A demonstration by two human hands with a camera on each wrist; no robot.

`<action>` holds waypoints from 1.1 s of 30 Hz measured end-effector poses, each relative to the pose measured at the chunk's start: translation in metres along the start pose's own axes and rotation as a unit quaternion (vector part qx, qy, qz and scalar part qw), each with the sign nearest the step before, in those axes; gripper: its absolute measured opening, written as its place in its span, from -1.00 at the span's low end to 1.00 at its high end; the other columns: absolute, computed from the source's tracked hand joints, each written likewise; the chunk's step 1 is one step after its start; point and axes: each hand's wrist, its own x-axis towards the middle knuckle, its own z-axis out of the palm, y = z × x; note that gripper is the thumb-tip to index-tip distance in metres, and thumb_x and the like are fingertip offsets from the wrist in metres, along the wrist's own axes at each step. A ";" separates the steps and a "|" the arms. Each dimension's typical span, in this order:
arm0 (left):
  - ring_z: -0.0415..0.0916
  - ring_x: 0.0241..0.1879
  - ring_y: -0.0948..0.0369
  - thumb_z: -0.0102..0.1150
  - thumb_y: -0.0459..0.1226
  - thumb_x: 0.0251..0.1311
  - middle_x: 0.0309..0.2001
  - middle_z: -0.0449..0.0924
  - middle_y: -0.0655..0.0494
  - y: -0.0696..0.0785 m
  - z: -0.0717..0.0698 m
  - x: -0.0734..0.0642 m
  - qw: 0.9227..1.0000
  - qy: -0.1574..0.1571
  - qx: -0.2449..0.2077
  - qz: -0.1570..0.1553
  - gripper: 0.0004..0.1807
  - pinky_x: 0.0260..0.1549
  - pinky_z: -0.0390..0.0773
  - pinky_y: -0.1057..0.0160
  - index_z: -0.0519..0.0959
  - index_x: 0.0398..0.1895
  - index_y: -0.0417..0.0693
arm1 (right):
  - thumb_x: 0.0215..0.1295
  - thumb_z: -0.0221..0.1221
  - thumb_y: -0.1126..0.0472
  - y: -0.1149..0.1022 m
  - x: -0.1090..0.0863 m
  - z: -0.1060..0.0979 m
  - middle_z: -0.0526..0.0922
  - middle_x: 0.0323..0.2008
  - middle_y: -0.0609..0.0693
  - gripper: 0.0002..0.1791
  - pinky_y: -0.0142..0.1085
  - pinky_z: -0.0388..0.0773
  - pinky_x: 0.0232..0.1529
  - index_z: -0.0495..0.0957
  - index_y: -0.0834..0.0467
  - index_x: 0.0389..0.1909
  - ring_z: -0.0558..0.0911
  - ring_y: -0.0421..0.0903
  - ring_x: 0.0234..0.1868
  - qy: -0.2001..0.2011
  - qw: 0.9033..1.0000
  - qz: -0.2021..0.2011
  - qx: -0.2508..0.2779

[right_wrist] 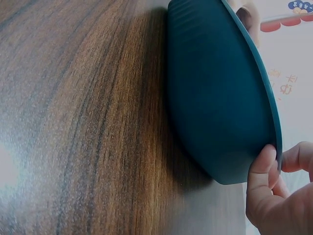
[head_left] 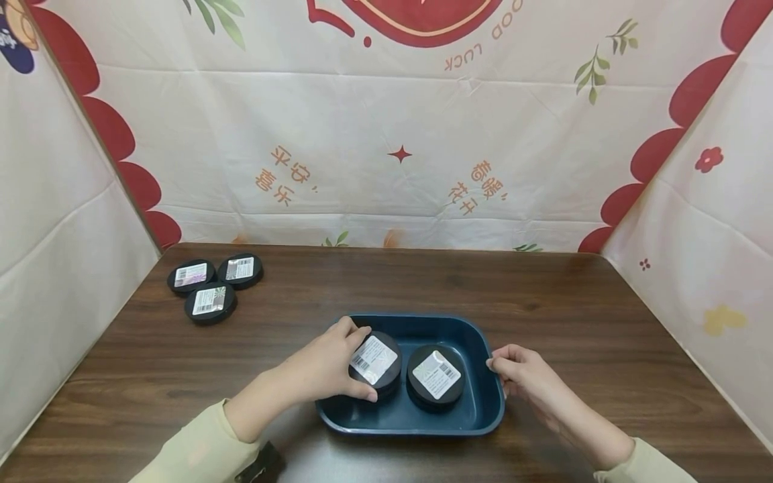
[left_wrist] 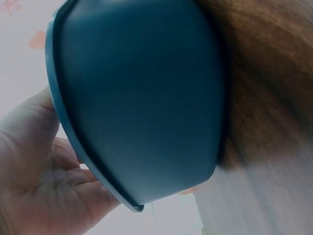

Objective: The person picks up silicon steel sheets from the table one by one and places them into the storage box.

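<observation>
A blue rectangular tray (head_left: 417,426) stands on the table with two black, round, flat pieces in it, each bearing a white barcode label. My left hand (head_left: 326,359) reaches over the tray's left rim. Its thumb and fingers curl round the left black round piece (head_left: 383,389); in the left wrist view the tray wall (left_wrist: 142,98) hides that piece. The right black round piece (head_left: 436,377) sits beside it, untouched. At the tray's right end my right hand (head_left: 531,379) pinches the rim, thumb and fingers on either side, as the right wrist view also shows (right_wrist: 281,196).
Three more labelled black round pieces lie close together at the table's back left: one at the left (head_left: 191,276), one at the right (head_left: 240,270), one in front (head_left: 210,303). Printed white cloth (head_left: 362,121) hangs behind and on both sides of the brown table (head_left: 561,295).
</observation>
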 end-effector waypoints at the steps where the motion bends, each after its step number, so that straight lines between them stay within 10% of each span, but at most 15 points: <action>1: 0.38 -0.13 0.18 0.48 0.09 -0.27 -0.04 0.35 -0.01 0.000 0.000 0.000 1.000 0.001 0.003 -0.001 0.02 -0.10 0.50 0.17 0.33 0.25 -0.29 | 0.23 0.04 0.27 0.000 0.000 0.000 0.38 -0.51 -0.01 -0.74 -0.26 0.51 -0.43 0.37 0.42 -0.18 0.44 -0.12 -0.50 0.000 1.000 0.000 0.000; 33: 0.23 0.25 0.01 0.38 0.22 -0.24 0.29 0.23 -0.16 -0.001 0.001 -0.003 0.999 0.028 0.029 0.007 0.17 0.13 0.36 0.02 0.15 0.37 -0.28 | 0.22 0.04 0.28 0.000 -0.001 0.000 0.39 -0.50 0.00 -0.73 -0.26 0.52 -0.42 0.36 0.43 -0.17 0.44 -0.13 -0.47 0.001 1.000 -0.004 0.002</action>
